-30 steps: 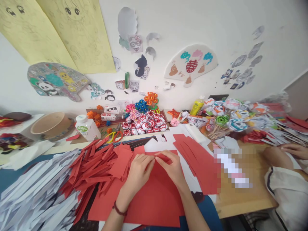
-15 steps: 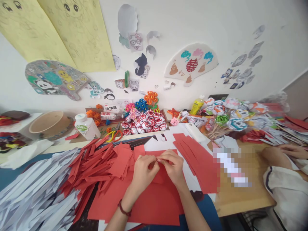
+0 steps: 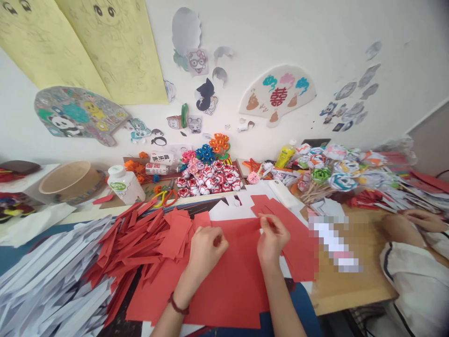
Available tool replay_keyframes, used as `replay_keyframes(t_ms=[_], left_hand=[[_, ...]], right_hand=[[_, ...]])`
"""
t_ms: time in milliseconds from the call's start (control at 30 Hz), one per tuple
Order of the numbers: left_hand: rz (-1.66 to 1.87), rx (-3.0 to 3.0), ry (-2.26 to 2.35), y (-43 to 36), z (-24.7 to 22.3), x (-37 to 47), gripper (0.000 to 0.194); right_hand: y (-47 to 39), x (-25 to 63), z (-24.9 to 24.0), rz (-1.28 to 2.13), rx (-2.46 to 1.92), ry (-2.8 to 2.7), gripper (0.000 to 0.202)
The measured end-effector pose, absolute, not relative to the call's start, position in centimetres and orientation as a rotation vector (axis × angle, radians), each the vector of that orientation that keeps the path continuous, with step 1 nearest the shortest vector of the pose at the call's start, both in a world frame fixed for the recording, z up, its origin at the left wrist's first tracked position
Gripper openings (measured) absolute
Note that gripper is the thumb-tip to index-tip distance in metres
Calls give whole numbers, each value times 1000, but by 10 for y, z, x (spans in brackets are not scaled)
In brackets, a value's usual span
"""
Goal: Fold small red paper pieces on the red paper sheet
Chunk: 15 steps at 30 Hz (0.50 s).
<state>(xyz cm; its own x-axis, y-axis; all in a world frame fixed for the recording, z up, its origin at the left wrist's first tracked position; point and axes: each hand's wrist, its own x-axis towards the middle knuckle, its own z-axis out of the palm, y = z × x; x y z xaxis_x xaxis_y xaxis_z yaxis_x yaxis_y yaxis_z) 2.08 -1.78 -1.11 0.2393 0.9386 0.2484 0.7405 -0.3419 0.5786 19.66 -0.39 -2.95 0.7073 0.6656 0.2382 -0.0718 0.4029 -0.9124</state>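
A strip of red paper [image 3: 244,229] stretches between my two hands, hard to pick out against the red sheets behind it. My left hand [image 3: 206,250], wearing a dark bead bracelet on its wrist, is closed with fingers curled at the strip's left end. With thumb and fingertips together, my right hand [image 3: 272,238] pinches the other end. Both hands are held above large red paper sheets [image 3: 217,295]. Folded red strips [image 3: 133,243] lie heaped to the left of my left hand. More red paper [image 3: 301,255] lies just right of my right hand.
White paper strips [image 3: 52,281] pile up at far left. A white bottle [image 3: 125,185], scissors [image 3: 164,198], red-and-white paper flowers [image 3: 210,180] and a yellow bottle [image 3: 286,155] stand or lie along the wall. Another person's arm [image 3: 403,229] is at the right by the wooden table [image 3: 368,285].
My right hand has moved right, away from my left hand; the two were together before. The left hand has shifted slightly left and stays closed.
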Motion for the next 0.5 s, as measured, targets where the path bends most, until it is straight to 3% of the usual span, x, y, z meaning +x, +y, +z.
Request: replay_keyframes(t_ms=[167,500], left_hand=[[1075,2039,1555,-17,-7,16,15],[1270,1529,1483,-7,-15,6,28]], right_hand=[[-2,193,-34,629,-1124,-673,21],[-10,180,-24,1206,-1141,-1004,21]])
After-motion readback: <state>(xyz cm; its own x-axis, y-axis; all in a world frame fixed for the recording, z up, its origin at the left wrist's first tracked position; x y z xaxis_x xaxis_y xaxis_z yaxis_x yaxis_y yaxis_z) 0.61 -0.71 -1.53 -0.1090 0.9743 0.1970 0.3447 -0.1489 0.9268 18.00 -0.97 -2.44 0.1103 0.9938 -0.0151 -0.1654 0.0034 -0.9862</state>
